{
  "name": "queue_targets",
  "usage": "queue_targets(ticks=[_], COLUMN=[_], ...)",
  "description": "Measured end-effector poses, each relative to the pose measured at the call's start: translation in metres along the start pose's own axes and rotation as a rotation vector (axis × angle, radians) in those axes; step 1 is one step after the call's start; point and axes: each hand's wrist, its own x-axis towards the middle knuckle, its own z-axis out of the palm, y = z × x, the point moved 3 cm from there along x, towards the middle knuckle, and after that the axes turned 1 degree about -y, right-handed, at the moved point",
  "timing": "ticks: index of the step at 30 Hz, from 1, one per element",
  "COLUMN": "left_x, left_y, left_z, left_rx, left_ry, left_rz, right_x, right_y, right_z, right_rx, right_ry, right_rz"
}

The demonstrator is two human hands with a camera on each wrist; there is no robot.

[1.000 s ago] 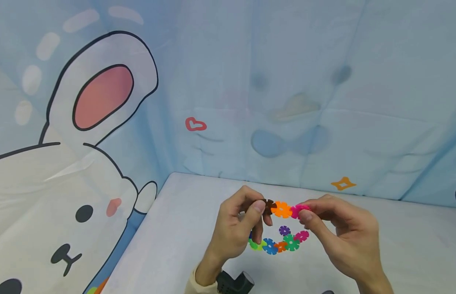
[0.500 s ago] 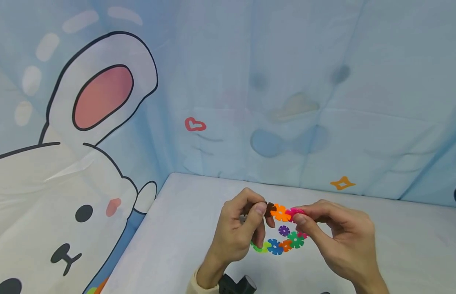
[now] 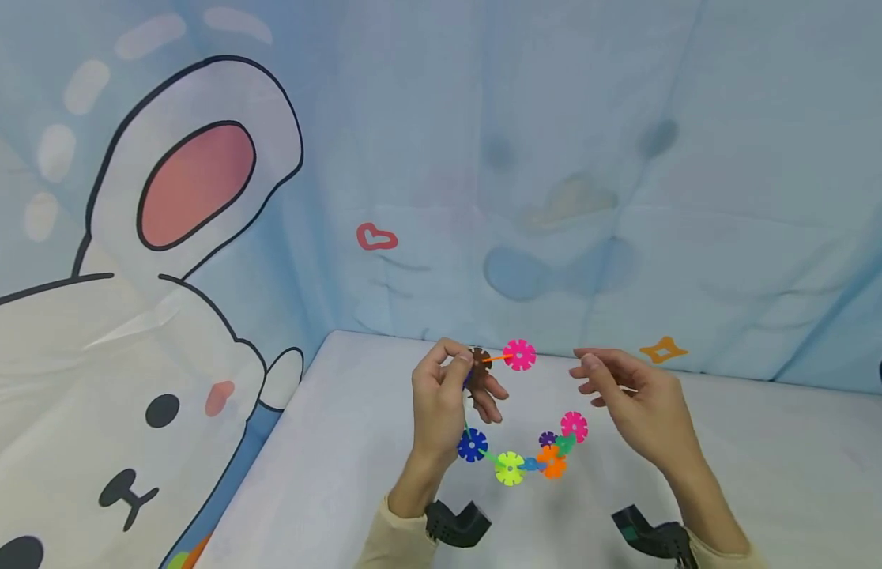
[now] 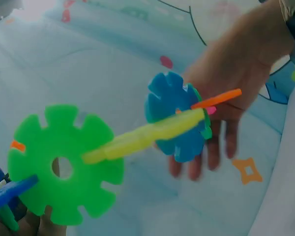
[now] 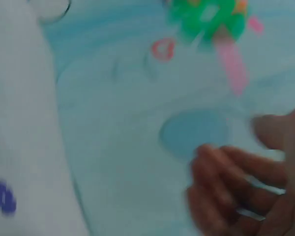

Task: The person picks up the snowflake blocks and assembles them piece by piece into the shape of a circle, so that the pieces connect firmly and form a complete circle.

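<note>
My left hand point(image 3: 441, 395) pinches the brown disc point(image 3: 480, 365) of a chain of notched plastic snowflake discs. From the brown disc an orange disc point(image 3: 496, 359), seen edge-on, leads to a pink disc point(image 3: 520, 356). The rest of the chain hangs below in a curve, through a dark blue disc point(image 3: 473, 445), a yellow disc point(image 3: 510, 469) and an orange one to another pink disc point(image 3: 574, 427). In the left wrist view a green disc point(image 4: 93, 182) looms close. Apart from the chain, my right hand point(image 3: 636, 403) holds nothing, its fingers loosely bent.
A loose purple disc point(image 3: 547, 438) lies on the white table point(image 3: 370, 411), also visible in the right wrist view. Behind the table hangs a light blue cloth point(image 3: 427, 158) with a printed rabbit at left. Black wrist cameras point(image 3: 457, 525) sit on both wrists.
My right hand has let go of the pink disc and drawn away to the right. My left hand has risen slightly with the chain, whose discs have turned and swung.
</note>
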Motion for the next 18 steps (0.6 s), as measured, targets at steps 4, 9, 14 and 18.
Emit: queue_targets(ticks=[4,9,14,18], left_x=[0.001,0.002,0.004,0.005], left_y=[-0.003,-0.002,0.0,-0.001], left_z=[-0.003,-0.003,-0.008,-0.011], left_rx=[-0.03,0.021,0.084,0.07], left_ry=[0.036,-0.004,-0.087,-0.092], left_rz=[-0.019,0.006,-0.014,-0.104], right_x=[0.004,0.001,-0.002,-0.007], right_y=[0.047,0.08,0.08,0.076], right_z=[0.022,0.057,0.076,0.082], right_rx=[-0.246,-0.345,-0.299,-0.29], right_ry=[-0.312,-0.612,-0.567,-0.503], right_rz=[0.17,0.255,0.227,0.183])
